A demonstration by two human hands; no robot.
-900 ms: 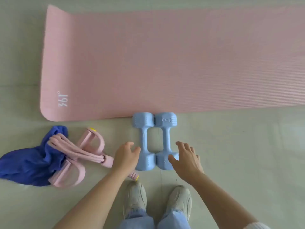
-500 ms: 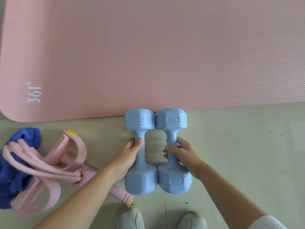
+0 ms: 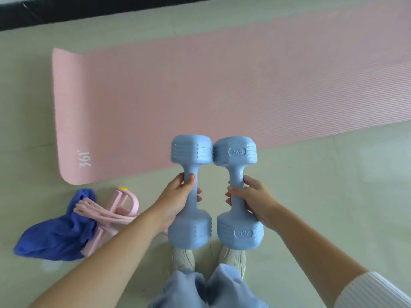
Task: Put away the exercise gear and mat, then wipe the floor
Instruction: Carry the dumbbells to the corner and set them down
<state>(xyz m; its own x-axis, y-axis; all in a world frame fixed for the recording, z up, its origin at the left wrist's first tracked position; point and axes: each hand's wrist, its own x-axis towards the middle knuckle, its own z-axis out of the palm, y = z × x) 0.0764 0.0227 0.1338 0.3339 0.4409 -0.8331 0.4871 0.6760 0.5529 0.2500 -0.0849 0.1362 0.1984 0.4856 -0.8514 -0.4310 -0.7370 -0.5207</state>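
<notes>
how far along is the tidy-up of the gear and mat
Done: nothing looks put away yet. In hand: the left hand grips the left dumbbell, the right hand the right dumbbell. Left: the pink mat lies unrolled, the pink pull band and blue cloth lie on the floor, wiping not begun.

Floor (image 3: 333,185) bears mat (image 3: 222,96), cloth (image 3: 55,238), apparently pink bands (image 3: 106,215).

"2KG" on dumbbell (image 3: 236,162), "361°" on mat (image 3: 200,96)
</notes>
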